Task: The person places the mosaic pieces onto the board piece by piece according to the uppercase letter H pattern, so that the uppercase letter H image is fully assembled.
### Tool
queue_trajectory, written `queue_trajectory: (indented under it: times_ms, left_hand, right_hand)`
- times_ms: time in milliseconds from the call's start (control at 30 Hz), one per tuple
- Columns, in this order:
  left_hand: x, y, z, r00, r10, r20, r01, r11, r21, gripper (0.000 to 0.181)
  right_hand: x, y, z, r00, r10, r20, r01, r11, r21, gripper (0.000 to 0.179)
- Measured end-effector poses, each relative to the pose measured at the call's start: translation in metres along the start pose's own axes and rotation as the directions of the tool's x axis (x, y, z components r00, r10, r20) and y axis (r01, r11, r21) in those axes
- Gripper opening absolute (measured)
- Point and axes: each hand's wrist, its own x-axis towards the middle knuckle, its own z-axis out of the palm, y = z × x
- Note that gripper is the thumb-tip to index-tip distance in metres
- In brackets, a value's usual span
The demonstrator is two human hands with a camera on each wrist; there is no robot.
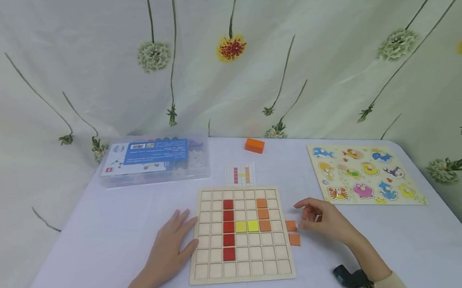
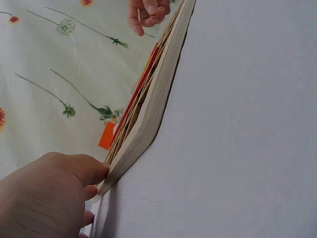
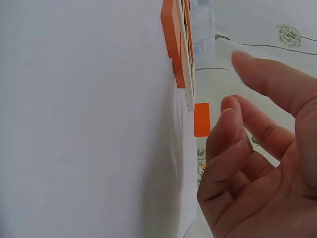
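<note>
A wooden grid board (image 1: 244, 269) lies on the table. In its squares sit a column of several red tiles (image 1: 228, 227), two yellow tiles (image 1: 246, 226) and a column of three orange tiles (image 1: 263, 214). Along the board's left edge my left hand (image 1: 169, 244) rests with fingers spread, thumb and fingertips touching the rim. Two loose orange tiles (image 1: 293, 239) lie against the right edge. Just right of them hovers my right hand (image 1: 325, 221), thumb and index finger apart; the right wrist view shows nothing between its fingers (image 3: 267, 124).
Behind the board lies a small pattern card (image 1: 240, 175), and farther back an orange block (image 1: 254, 145). At the back left stands a clear plastic box (image 1: 154, 161) with a blue label. An animal puzzle board (image 1: 365, 174) occupies the right side. A flowered cloth hangs behind the table.
</note>
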Motion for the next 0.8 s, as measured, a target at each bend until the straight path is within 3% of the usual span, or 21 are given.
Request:
queue_trajectory:
  times_ms: [200, 800]
  left_hand:
    - [0.0, 0.0, 0.0, 1.0, -0.004, 0.002, 0.004, 1.0, 0.002, 0.051]
    - [0.0, -0.003, 0.002, 1.0, 0.002, -0.003, -0.002, 1.0, 0.001, 0.051]
  right_hand:
    - [0.001, 0.014, 0.005, 0.998, -0.027, 0.059, 0.029, 0.999, -0.027, 0.046]
    - [0.003, 0.022, 0.008, 0.997, -0.043, 0.07, 0.047, 0.997, -0.058, 0.036]
